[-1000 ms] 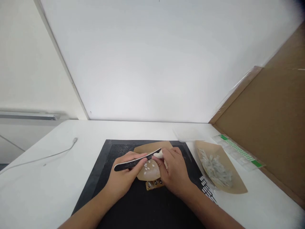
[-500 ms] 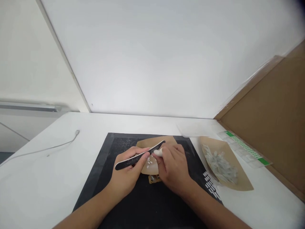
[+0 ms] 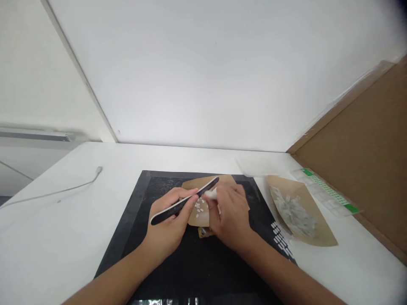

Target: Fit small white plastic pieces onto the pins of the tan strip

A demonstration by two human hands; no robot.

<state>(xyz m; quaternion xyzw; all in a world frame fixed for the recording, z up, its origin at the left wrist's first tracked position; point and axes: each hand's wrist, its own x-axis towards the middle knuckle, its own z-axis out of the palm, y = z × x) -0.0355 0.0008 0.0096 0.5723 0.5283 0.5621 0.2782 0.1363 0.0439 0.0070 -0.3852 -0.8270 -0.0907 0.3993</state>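
My left hand (image 3: 170,224) grips a black nail file (image 3: 178,206) with pale edges, which slants up to the right between thumb and fingers. Close against the file's upper half, my right hand (image 3: 230,212) is closed in a pinch. A white cover, like a finger cot (image 3: 210,194), appears to sit on its index finger. Whatever lies between those fingertips is too small to make out. Under both hands is a brown paper tray (image 3: 193,183) with several small white oval pieces (image 3: 198,206) in it, partly hidden by the right hand.
A black mat (image 3: 190,267) lies on the white table (image 3: 79,228). White pieces stand in rows (image 3: 281,239) at its right edge. Farther right are a brown paper tray (image 3: 327,237) of translucent slips and a clear case with a green-edged label (image 3: 330,192). A cable (image 3: 76,186) lies left.
The view has tilted slightly, so the scene sits a little higher. My right fingers have shifted slightly along the file; my left hand keeps its hold.
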